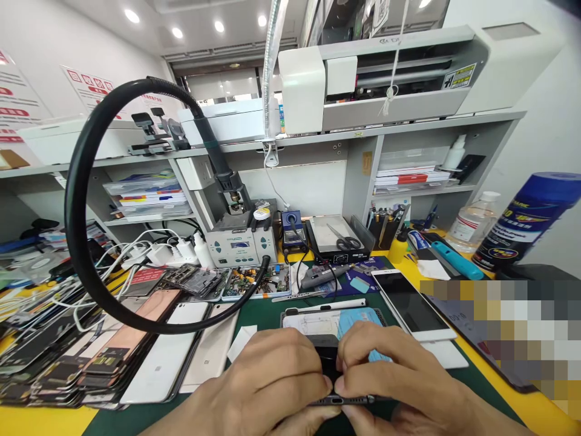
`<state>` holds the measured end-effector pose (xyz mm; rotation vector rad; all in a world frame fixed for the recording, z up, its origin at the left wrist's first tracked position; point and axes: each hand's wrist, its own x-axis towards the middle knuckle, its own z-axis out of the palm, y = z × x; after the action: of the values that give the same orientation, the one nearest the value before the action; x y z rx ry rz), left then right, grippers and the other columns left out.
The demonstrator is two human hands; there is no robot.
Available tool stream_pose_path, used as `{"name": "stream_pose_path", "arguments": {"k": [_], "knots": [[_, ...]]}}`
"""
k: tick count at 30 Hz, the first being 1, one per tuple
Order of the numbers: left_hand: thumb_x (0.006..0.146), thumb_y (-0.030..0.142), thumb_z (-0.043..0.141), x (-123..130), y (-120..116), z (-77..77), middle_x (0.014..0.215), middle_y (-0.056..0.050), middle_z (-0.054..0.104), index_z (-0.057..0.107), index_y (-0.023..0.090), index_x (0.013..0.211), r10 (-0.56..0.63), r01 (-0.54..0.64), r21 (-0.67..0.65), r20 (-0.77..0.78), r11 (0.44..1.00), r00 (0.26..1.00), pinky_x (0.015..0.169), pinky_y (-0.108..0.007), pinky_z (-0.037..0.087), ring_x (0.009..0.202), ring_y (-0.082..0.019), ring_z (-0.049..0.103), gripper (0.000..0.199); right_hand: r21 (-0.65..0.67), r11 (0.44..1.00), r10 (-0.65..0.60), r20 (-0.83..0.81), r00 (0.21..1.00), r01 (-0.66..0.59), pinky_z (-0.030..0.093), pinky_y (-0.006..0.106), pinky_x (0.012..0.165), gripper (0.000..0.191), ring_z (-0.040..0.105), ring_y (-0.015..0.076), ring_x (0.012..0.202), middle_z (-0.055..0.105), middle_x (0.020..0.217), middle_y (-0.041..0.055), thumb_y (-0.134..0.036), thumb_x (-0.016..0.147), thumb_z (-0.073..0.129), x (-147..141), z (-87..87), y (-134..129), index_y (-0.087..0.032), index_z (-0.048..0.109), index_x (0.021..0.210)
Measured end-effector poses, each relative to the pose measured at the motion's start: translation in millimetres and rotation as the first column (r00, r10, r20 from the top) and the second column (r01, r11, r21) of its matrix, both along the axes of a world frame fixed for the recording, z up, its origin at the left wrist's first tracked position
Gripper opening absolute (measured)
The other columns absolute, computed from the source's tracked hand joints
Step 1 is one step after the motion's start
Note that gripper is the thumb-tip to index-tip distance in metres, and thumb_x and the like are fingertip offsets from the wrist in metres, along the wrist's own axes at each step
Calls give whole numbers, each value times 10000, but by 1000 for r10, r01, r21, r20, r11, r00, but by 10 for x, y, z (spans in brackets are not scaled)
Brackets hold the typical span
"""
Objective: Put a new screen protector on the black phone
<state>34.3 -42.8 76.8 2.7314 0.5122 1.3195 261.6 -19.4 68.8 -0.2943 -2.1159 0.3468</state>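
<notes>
A: What occupies the foreground?
B: A dark phone-like device [336, 400], held low at center over a green mat [118, 421], its edge with the port facing the viewer.

A: And the state of the grip?
B: Left hand [267, 375]: closed on the device's left part, fingers curled over the top, thumb beneath the near edge. Right hand [399, 375]: closed likewise on the right part, fingertips just beside those of the left. The knuckles hide much of the device.

A: Just beyond the hands?
B: A dark-rimmed case with blue and white contents [358, 316]. To its right, a white phone with a dark screen [411, 306]; to the left, a white-backed phone [167, 351] beside a gold one [211, 351].

A: The middle ground?
B: A shallow tray of small electronic parts [256, 280], before a control unit [242, 245] near a looping black hose [77, 200]. Right of these, scissors [344, 238] on a flat-topped apparatus; farther right, a blue spray can [529, 221].

A: And the background?
B: A gray shelf [318, 136] bearing a long white-and-gray machine [299, 85].
</notes>
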Motion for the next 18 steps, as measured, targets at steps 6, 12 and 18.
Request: {"name": "stream_pose_path", "arguments": {"k": [6,12,18], "knots": [[909,128,667,-22,25,209,843,-104,754,674,87,1035,101,-91,200,-42,976,994,750,-346,642,830,-201,717,132,235,964,-129,12,992,123,590,277,719,204,696,170,781,714,853,55,-48,872,608,-2,140,28,-165,668,1029],[907,79,626,-81,-9,202,882,-45,780,703,106,964,221,-160,413,-104,896,970,808,-361,640,940,-210,731,100,492,868,-130,93,987,68,604,331,794,192,681,202,805,723,844,82,-30,843,599,6,152,116,-105,713,978],[875,110,650,-74,78,85,849,-38,737,716,103,926,207,-164,488,-36,858,978,803,-378,624,901,-209,697,84,579,815,-85,107,991,7,598,315,629,161,632,189,708,688,794,58,-61,865,617,-30,22,254,-166,738,865]]}}
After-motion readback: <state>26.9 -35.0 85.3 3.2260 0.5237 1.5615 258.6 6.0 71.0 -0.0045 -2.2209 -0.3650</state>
